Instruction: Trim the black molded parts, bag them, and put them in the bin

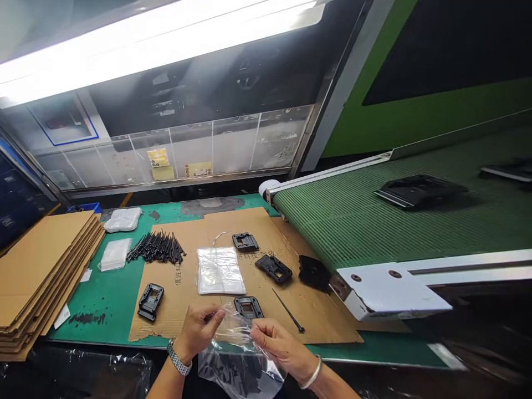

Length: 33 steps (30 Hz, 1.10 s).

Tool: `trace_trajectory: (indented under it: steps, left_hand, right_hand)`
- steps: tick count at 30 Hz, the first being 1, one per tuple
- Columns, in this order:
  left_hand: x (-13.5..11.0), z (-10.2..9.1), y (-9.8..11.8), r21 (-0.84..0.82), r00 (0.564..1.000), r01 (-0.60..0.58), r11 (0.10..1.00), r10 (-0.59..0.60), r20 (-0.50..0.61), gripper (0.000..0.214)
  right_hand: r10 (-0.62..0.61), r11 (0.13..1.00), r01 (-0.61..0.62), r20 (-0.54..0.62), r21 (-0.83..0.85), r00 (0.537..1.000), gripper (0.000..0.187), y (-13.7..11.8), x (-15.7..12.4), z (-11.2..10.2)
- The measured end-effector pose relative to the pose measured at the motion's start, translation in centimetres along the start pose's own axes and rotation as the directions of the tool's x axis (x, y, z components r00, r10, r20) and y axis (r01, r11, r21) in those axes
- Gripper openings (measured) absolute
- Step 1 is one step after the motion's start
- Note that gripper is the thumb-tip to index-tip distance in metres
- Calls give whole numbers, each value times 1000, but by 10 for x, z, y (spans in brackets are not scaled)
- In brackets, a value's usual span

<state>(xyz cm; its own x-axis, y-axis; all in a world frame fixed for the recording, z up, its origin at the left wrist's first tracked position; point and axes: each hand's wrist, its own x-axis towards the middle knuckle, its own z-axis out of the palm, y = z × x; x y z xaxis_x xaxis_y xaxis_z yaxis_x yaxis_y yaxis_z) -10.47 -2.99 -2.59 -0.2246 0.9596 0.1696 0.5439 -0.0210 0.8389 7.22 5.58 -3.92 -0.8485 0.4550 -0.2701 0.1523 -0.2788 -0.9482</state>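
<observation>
Between left hand (202,328) and right hand (286,348): clear bag (243,370), thin, glossy, creased plastic. Beyond them: bag stack (220,272), smooth shiny plastic, on matt cardboard (320,318). To their right: conveyor belt (336,213), ribbed, dull. On left wrist: link band (179,360), shiny metal

Light falls from the lamp (166,47), burnt out to white; below it, glints streak the bag (241,368) and hazy reflections cloud the panel (208,91); lower right of it, the belt (332,221) is dimmer, the near plate (419,190) shadowed beneath, the far plate (511,169) perhaps motion-blurred.
</observation>
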Motion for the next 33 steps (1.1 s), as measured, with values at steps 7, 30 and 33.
trace_trajectory:
  steps: [7,30,33]
  left_hand:
    - [-5,8,19,175,927,23,984,44,-374,23]
    - [-17,69,-12,-843,745,236,483,-647,-162,26]
    - [-14,74,-34,-700,629,374,608,-721,-291,19]
  right_hand:
    - [-80,991,65,-124,-118,989,51,-5,-4,3]
    - [-17,980,140,-644,141,765,33,25,31,7]
    - [-298,946,148,-595,-289,746,25,30,32,19]
